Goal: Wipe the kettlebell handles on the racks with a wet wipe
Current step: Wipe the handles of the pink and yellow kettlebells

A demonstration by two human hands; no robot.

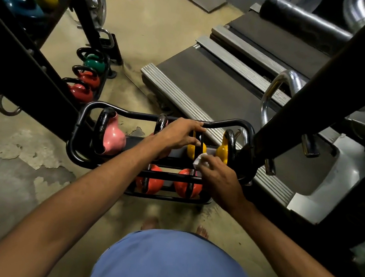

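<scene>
Head view: yellow kettlebell with a black handle sits on the top tier of the low black rack, under my left hand and just ahead of my right.

Left hand: fingers and thumb curled round the handle, gripping it.

Right hand: fingers pinch a crumpled white wet wipe, which touches the handle's near lower part.

Both arms reach forward and down. Two orange kettlebells sit on the lower tier beneath my hands.
</scene>
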